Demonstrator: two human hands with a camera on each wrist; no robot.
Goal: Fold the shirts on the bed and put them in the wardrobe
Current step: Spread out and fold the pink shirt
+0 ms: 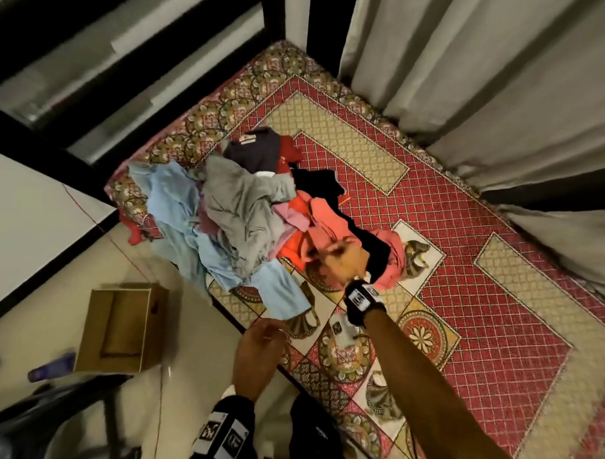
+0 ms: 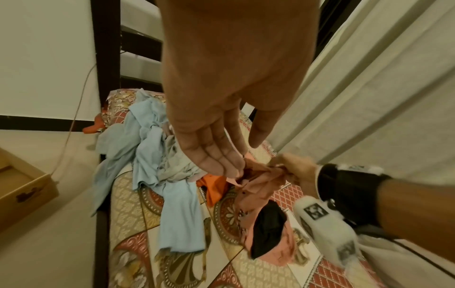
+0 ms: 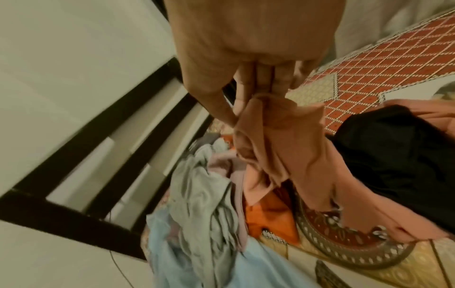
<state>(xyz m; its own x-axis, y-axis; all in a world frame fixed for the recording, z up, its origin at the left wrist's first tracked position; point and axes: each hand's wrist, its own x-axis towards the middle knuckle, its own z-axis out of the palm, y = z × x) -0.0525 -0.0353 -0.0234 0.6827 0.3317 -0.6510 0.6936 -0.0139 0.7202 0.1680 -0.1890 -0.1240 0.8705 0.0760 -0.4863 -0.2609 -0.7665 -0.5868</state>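
My right hand [image 3: 251,58] pinched a bunch of the salmon-pink shirt [image 3: 275,140] between thumb and fingers [image 3: 261,78], lifting that end clear of the heap while the rest trailed down onto the bed [image 1: 464,196]. A black garment [image 3: 393,148] lay across the pink cloth just beside my grip, and in the head view it ran as a dark band over the pink one. My left hand [image 2: 221,109] hung free above the near edge of the bed, fingers straight and relaxed, holding nothing; from its wrist camera the fingertips [image 2: 221,165] appeared close to the pink shirt, but I could not tell whether they touched it.

Under the lifted cloth an orange garment [image 3: 268,218] showed. Next to it sat the crumpled grey shirt [image 1: 238,204] on top of the pile, with a light blue shirt [image 1: 176,199] spilling beneath it over the bed's edge toward the floor. A dark navy garment [image 1: 253,148] and a red one [image 1: 288,151] lay at the far side of the heap.

The bed wore a red and cream patterned cover. Pale curtains [image 1: 494,68] hung along its far side. On the floor beside the bed stood an open cardboard box [image 1: 122,325].
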